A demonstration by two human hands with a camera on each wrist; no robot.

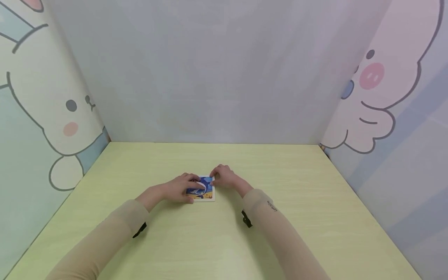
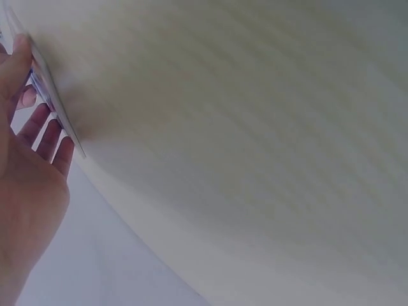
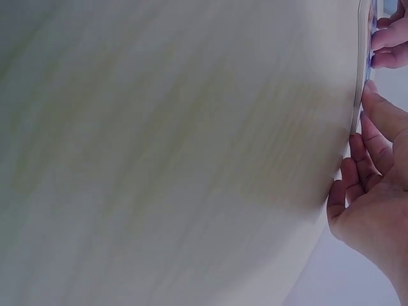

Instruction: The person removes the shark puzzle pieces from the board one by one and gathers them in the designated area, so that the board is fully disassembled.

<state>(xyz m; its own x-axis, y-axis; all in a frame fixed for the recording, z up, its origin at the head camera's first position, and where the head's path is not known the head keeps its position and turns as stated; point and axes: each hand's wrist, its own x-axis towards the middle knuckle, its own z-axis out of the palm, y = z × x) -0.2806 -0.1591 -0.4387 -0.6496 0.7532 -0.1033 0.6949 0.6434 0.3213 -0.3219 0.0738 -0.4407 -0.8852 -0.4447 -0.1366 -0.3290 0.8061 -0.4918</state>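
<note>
A small square picture board (image 1: 208, 193) lies flat on the table, with a white border and a blue sea scene with a white curved shape and yellow at the bottom. My left hand (image 1: 178, 189) holds it from the left, thumb at the near edge, one finger stretched over the picture. At the far right corner my right hand (image 1: 224, 177) pinches the edge between thumb and fingers. In the left wrist view the board (image 2: 56, 105) shows edge-on against the left hand (image 2: 32, 172). The right wrist view shows the right hand (image 3: 376, 172) at the board's thin edge (image 3: 361, 70).
The pale yellow-green table (image 1: 280, 167) spreads around the board. A plain light curtain (image 1: 217, 70) hangs behind its far edge. Cartoon-printed sheets stand on the left (image 1: 31, 101) and the right (image 1: 395, 97). Dark straps (image 1: 246, 219) show under the sleeves.
</note>
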